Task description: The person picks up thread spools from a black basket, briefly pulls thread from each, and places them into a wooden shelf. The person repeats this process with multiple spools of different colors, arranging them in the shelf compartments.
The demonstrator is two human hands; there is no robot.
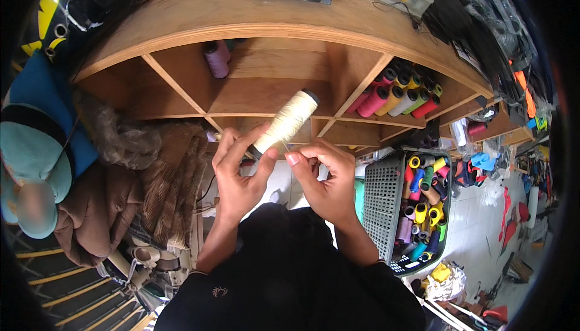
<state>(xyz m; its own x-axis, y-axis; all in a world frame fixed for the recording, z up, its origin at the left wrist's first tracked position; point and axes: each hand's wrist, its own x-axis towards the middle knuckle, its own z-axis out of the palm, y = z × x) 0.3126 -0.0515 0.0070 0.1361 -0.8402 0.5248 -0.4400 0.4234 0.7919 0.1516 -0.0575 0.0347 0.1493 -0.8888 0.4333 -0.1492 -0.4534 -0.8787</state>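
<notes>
A cone-shaped spool of cream thread (286,122) with dark ends is tilted in front of the shelf, its upper end leaning right. My left hand (238,171) grips its lower end between thumb and fingers. Close by the spool's lower right side, my right hand (326,177) is closed in a pinch, with the other fingers curled in. A thin strand shows between the spool and my right fingertips. How much thread lies inside that hand is hidden.
The wooden shelf (275,32) holds purple spools (216,60) in its middle compartment and several colored spools (396,95) at right. On my right stands a dark green basket (382,201) filled with spools. Brown cloth (99,219) and a teal cap (33,144) are at left.
</notes>
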